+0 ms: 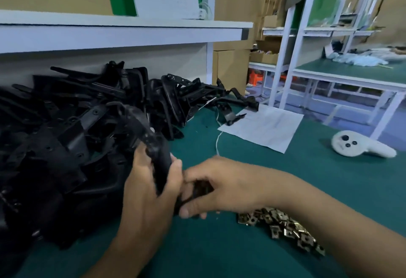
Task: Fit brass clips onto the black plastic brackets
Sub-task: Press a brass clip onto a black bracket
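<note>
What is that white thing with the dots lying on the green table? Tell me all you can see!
The white controller looks like smooth plastic. It has a round head with three dark buttons and a handle pointing right. It lies flat on the green table, to the right of a white sheet, well away from both hands. Nothing touches it.

A green table (252,168) carries everything here. A big heap of black brackets (66,128) covers its left side, piled against the back edge and spilling toward the middle. A white sheet (265,127) lies flat near the back, with one bracket's end resting on its corner. A white string (217,139) trails beside the sheet. A white controller (356,144) lies toward the right edge. Brass clips (283,226) form a loose pile near the front.
</note>
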`<state>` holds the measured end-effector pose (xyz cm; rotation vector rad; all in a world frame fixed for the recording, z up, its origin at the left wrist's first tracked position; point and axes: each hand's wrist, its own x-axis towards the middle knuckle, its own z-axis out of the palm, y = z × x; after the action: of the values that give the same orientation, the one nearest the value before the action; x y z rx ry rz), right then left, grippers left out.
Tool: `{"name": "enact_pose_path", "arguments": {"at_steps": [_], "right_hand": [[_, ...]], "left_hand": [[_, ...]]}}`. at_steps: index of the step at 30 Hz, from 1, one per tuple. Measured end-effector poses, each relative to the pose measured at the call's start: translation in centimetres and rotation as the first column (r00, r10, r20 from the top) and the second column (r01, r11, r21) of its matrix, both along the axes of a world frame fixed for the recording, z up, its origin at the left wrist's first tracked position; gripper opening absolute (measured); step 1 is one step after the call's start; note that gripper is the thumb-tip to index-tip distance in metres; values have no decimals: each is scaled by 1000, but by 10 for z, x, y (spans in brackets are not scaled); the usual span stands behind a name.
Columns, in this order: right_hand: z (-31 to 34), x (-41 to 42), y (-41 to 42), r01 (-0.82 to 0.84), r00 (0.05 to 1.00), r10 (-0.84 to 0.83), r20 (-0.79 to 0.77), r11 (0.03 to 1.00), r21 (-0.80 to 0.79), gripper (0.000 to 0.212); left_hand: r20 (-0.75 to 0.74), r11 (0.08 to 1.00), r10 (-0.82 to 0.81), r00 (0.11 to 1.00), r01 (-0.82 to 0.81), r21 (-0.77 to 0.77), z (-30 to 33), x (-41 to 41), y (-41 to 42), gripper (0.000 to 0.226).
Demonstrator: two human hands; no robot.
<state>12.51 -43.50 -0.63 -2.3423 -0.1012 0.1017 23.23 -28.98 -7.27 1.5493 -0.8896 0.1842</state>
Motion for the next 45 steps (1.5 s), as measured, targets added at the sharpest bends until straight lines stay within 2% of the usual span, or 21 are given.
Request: {"name": "enact_pose_path", "arguments": {"at_steps": [1, 3, 5, 10, 12, 15, 18, 21, 24, 26, 27, 30, 32, 39, 45], "right_hand": [[2, 0, -7, -23, 1000, 23, -15, 999, 30, 5], [6, -2, -29, 33, 999, -34, 9, 998, 57, 14], [6, -7, -50, 116, 992, -115, 43, 993, -13, 15], [-15, -15, -59, 115, 991, -128, -32, 958, -264, 21], [-17, -14, -55, 106, 993, -116, -20, 954, -279, 19], [-17, -16, -51, 112, 991, -131, -40, 943, -313, 17], [-19, -20, -50, 123, 980, -163, -110, 944, -306, 19], [-15, -24, -53, 123, 983, -140, -123, 983, -135, 14], [-10, -22, -60, 210, 974, -222, 36, 957, 202, 14], [-10, -18, -62, 260, 915, -361, 180, 869, 420, 15], [-12, -15, -61, 259, 876, -427, 226, 810, 526, 14], [-15, -10, -58, 166, 820, -529, 218, 585, 794, 16], [-15, -9, -56, 123, 834, -512, 207, 539, 833, 20], [-12, -11, -54, 181, 834, -520, 184, 574, 799, 19], [-9, -13, -57, 154, 849, -484, 211, 610, 777, 15]], "left_hand": [[-5, 1000, 2, 1000, -2, 7, -2, 3, 0, 41], [-11, 999, 1, 1000, -1, 48, -3, 6, 0, 55], [60, 994, 26, 998, -32, 105, -2, 8, -1, 65], [201, 940, 83, 976, -144, 309, -6, 8, -4, 42], [148, 941, 101, 984, -143, 308, -8, 11, -4, 36], [-14, 958, 101, 995, -94, 271, -7, 13, -2, 29], [-6, 944, 108, 994, -100, 315, -9, 14, -3, 25], [135, 897, 123, 983, -168, 408, -12, 14, -4, 25], [135, 927, 68, 988, -113, 359, -12, 15, -3, 23], [26, 960, -33, 999, 25, 279, -12, 17, -3, 22], [-46, 964, -98, 994, 106, 244, -11, 17, -3, 32], [-155, 941, -246, 957, 274, 200, -11, 17, -3, 53], [-141, 932, -283, 949, 306, 194, -12, 19, -3, 54], [-111, 914, -341, 933, 357, 193, -17, 23, -4, 52], [-107, 907, -356, 928, 371, 197, -16, 22, -4, 52]]}}
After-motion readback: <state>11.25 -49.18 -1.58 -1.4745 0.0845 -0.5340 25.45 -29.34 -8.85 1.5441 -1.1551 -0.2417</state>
